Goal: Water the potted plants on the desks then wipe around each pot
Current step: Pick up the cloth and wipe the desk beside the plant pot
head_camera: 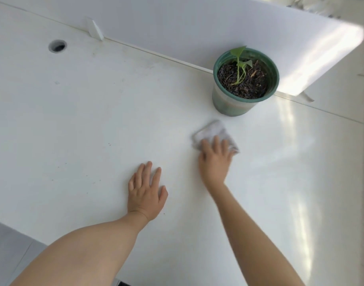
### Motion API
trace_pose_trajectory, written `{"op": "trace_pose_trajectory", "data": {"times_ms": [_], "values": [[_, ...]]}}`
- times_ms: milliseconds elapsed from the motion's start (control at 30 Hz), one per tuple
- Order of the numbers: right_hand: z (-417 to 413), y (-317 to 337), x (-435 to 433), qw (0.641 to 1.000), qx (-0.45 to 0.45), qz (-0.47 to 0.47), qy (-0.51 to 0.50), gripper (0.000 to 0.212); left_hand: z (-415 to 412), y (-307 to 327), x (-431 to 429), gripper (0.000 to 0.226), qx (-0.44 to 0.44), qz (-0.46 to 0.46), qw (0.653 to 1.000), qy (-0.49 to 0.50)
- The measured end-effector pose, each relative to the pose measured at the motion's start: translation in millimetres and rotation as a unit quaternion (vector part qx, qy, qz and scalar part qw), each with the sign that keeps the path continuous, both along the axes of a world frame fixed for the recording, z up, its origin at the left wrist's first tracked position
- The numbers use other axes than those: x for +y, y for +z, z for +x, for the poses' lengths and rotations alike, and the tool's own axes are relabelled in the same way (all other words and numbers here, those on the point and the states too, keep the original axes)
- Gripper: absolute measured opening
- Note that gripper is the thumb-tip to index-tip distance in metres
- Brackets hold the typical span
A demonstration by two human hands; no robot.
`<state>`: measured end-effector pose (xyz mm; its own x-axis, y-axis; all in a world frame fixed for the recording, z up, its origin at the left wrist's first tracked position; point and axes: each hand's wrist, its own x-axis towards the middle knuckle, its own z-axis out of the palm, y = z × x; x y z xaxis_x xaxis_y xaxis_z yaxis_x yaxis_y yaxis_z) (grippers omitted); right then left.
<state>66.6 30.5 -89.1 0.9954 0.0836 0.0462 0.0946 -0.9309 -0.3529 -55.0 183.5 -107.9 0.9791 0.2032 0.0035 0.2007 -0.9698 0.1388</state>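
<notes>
A green plastic pot (pixel 234 103) with dark wet soil and a small green seedling (pixel 239 65) stands on the white desk (pixel 94 120), against the white divider panel. Just in front of the pot lies a grey-white cloth (pixel 213 131). My right hand (pixel 215 159) presses on it with straight fingers, blurred by motion. My left hand (pixel 146 191) rests flat on the desk to the left of the cloth, fingers spread, holding nothing.
A white divider panel (pixel 197 27) runs along the desk's far side, held by a small bracket (pixel 94 29). A round cable hole (pixel 57 46) sits at the far left. Small dark specks dot the desk. Floor shows at bottom left and right.
</notes>
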Motion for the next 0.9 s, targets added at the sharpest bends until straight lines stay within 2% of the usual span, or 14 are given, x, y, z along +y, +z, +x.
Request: {"op": "trace_pose_trajectory", "data": {"times_ms": [100,300,533,733,833,900], "values": [[-29.3,1.7,39.1,0.985,-0.014,0.024,0.169,0.035,0.8,1.3,-0.4,0.049,0.016,-0.004,1.000,0.004],[-37.2,-1.1,8.9,0.969,-0.023,0.045,0.242,0.030,0.6,5.7,1.3,0.049,0.037,-0.020,0.999,0.002],[-92.2,1.3,-45.2,0.984,-0.057,-0.003,0.166,0.029,3.2,8.6,0.0,0.053,0.059,-0.029,0.998,-0.006],[-133.1,10.8,-75.9,0.995,-0.021,-0.037,0.085,0.026,-0.2,18.6,0.1,0.054,0.119,-0.059,0.991,-0.015],[-150.8,16.4,-94.1,0.999,-0.002,-0.033,0.036,0.027,0.0,18.6,1.0,0.056,0.098,-0.078,0.992,-0.012],[-161.1,24.5,-107.2,0.999,0.003,-0.022,-0.032,0.029,-2.6,19.6,-1.6,0.057,0.074,-0.098,0.992,-0.006]]}}
